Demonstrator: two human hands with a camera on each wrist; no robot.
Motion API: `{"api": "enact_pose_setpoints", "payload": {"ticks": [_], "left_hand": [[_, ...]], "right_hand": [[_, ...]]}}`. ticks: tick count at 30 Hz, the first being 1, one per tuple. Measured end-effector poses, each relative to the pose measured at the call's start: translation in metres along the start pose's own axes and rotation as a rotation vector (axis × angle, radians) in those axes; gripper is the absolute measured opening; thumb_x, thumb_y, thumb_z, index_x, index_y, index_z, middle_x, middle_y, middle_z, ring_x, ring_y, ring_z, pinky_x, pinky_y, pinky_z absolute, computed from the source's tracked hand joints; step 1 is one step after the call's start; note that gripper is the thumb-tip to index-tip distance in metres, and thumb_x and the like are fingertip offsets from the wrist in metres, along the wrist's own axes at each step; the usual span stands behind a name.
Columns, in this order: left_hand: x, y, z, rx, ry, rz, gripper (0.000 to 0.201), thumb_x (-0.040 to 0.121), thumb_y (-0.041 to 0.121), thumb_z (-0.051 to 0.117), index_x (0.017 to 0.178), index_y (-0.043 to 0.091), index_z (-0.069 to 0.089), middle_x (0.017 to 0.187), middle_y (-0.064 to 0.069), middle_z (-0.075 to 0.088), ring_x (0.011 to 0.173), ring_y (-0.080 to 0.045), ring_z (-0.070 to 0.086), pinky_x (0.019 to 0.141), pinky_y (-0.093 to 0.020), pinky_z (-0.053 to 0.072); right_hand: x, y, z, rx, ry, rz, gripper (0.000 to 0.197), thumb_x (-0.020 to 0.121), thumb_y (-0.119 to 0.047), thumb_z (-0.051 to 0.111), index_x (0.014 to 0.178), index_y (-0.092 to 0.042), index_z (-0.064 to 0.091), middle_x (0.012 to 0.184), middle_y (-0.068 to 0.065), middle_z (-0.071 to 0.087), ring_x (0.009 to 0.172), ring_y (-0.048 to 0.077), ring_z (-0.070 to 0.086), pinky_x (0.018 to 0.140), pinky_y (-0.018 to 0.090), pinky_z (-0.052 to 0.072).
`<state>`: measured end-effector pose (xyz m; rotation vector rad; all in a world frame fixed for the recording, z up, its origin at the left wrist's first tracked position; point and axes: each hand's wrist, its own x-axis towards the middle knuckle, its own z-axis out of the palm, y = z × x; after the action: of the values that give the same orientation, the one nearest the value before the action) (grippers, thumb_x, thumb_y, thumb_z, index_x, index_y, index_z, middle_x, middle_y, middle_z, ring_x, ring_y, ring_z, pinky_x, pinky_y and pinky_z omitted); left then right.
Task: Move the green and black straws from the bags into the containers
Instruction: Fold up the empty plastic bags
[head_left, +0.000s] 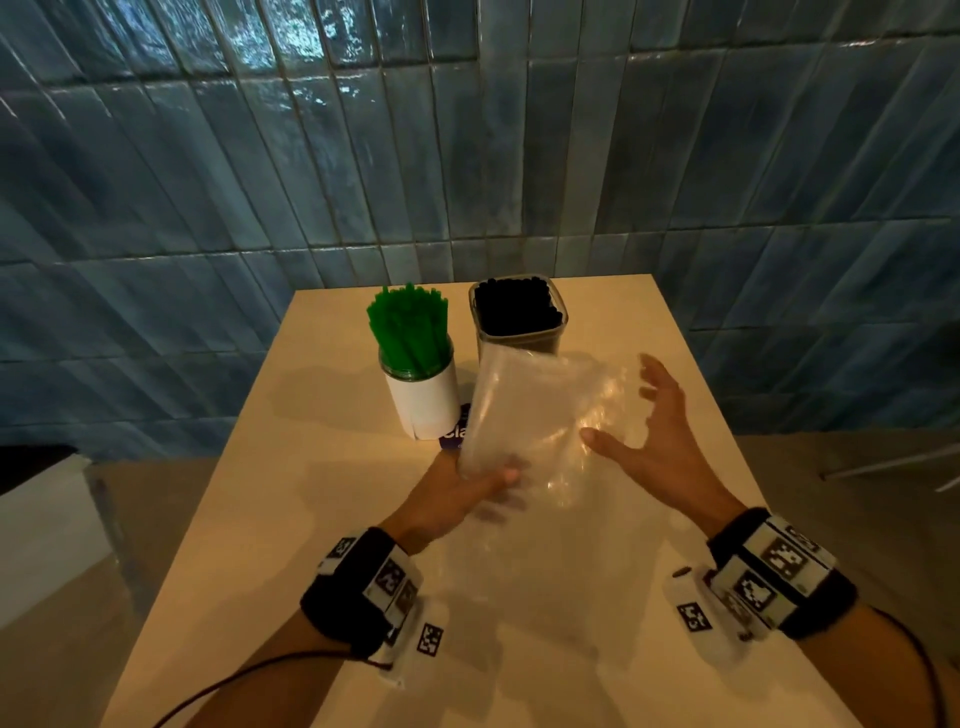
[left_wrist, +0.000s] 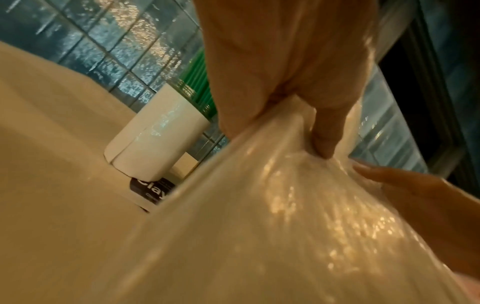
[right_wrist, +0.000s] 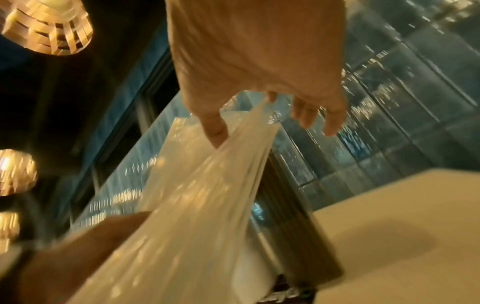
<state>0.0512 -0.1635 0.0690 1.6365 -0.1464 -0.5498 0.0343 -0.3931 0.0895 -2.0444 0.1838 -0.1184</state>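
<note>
Green straws (head_left: 408, 325) stand in a round white-labelled container (head_left: 426, 402) at the table's far side. Black straws (head_left: 514, 306) fill the square clear container (head_left: 519, 332) beside it. My left hand (head_left: 501, 483) pinches the lower end of a clear, empty-looking plastic bag (head_left: 524, 415) and holds it up in front of the black container; the left wrist view shows that pinch (left_wrist: 298, 127) on the bag (left_wrist: 259, 226). My right hand (head_left: 623, 410) is spread open at the bag's right side, its thumb against the plastic. In the right wrist view the thumb (right_wrist: 215, 131) lies on the bag (right_wrist: 194, 205).
A dark blue printed card (head_left: 452, 434) lies by the white container's base. A second clear bag (head_left: 545, 582) seems to lie flat on the beige table (head_left: 311, 519) between my wrists. A blue tiled wall (head_left: 467, 156) stands behind. The table edges drop off left and right.
</note>
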Motion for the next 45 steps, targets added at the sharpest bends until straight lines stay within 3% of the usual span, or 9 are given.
{"api": "enact_pose_setpoints", "payload": {"ticks": [7,19,23,27,33,34,37,41,45], "left_hand": [[-0.010,0.011,-0.005,-0.224,0.075,0.045,0.017,0.081,0.015,0.063,0.097,0.012,0.068,0.085,-0.005,0.072,0.077,-0.022,0.070,0.060,-0.030,0.056],[-0.030,0.022,-0.034,-0.122,-0.152,-0.078,0.044,0.075,0.051,0.063,0.107,0.021,0.062,0.094,-0.011,0.066,0.078,-0.022,0.066,0.071,-0.041,0.053],[-0.027,0.015,-0.043,-0.232,-0.188,-0.163,0.087,0.053,0.061,0.081,0.125,0.021,0.050,0.119,-0.033,0.056,0.109,-0.054,0.052,0.087,-0.061,0.043],[-0.028,0.015,-0.048,-0.249,-0.184,-0.100,0.061,0.062,0.047,0.079,0.116,0.027,0.058,0.097,-0.016,0.070,0.083,-0.034,0.067,0.059,-0.037,0.056],[-0.030,0.025,-0.046,-0.324,-0.190,-0.044,0.019,0.055,0.024,0.080,0.074,0.026,0.076,0.069,-0.003,0.067,0.052,-0.015,0.060,0.042,-0.025,0.052],[-0.030,0.028,-0.046,-0.307,-0.208,-0.036,0.013,0.065,0.017,0.067,0.068,0.026,0.075,0.067,-0.001,0.065,0.051,-0.014,0.060,0.041,-0.023,0.050],[-0.027,0.034,-0.046,-0.197,-0.229,-0.063,0.045,0.086,0.000,0.045,0.056,0.021,0.071,0.063,0.001,0.066,0.053,-0.013,0.063,0.045,-0.023,0.053],[-0.027,0.037,-0.047,-0.059,-0.216,-0.075,0.064,0.088,-0.018,0.031,0.048,0.016,0.068,0.059,0.000,0.066,0.054,-0.011,0.063,0.050,-0.022,0.053],[-0.035,0.043,-0.042,-0.099,-0.160,-0.038,0.057,0.087,-0.014,0.036,0.051,0.016,0.067,0.062,-0.001,0.064,0.056,-0.012,0.063,0.050,-0.024,0.053]], "right_hand": [[-0.025,-0.017,0.014,0.389,-0.472,0.269,0.031,0.076,-0.028,0.064,0.105,-0.018,0.062,0.097,0.003,0.073,0.083,0.016,0.071,0.067,0.027,0.056],[-0.015,-0.019,-0.001,0.559,-0.575,0.316,0.034,0.074,-0.022,0.059,0.107,-0.015,0.063,0.092,0.009,0.074,0.078,0.020,0.071,0.066,0.029,0.058],[-0.013,-0.016,-0.002,0.651,-0.595,0.347,0.044,0.071,-0.018,0.067,0.115,-0.022,0.061,0.104,0.014,0.071,0.083,0.023,0.070,0.077,0.036,0.056],[-0.009,-0.013,0.001,0.783,-0.587,0.353,0.045,0.057,-0.018,0.085,0.100,-0.022,0.074,0.107,0.015,0.070,0.084,0.023,0.070,0.080,0.035,0.055],[-0.020,-0.026,-0.001,0.703,-0.323,0.441,0.025,0.093,0.008,0.041,0.095,-0.009,0.058,0.098,0.008,0.062,0.067,0.014,0.057,0.044,0.009,0.046],[-0.025,-0.034,-0.005,0.681,-0.289,0.480,0.015,0.087,0.000,0.058,0.087,-0.015,0.053,0.097,0.008,0.056,0.065,0.013,0.052,0.040,0.008,0.043],[-0.023,-0.038,-0.008,0.566,-0.552,0.433,0.091,-0.003,-0.046,0.089,0.070,-0.013,0.046,0.081,0.009,0.048,0.051,0.011,0.059,0.034,0.012,0.040],[-0.004,-0.027,0.003,0.529,-0.539,0.404,0.023,0.086,-0.007,0.053,0.063,-0.013,0.051,0.072,0.010,0.057,0.051,0.019,0.056,0.041,0.022,0.044],[-0.001,-0.021,0.010,0.538,-0.468,0.272,0.058,0.087,0.016,0.033,0.045,-0.019,0.052,0.053,0.002,0.054,0.044,0.015,0.051,0.038,0.018,0.040]]}}
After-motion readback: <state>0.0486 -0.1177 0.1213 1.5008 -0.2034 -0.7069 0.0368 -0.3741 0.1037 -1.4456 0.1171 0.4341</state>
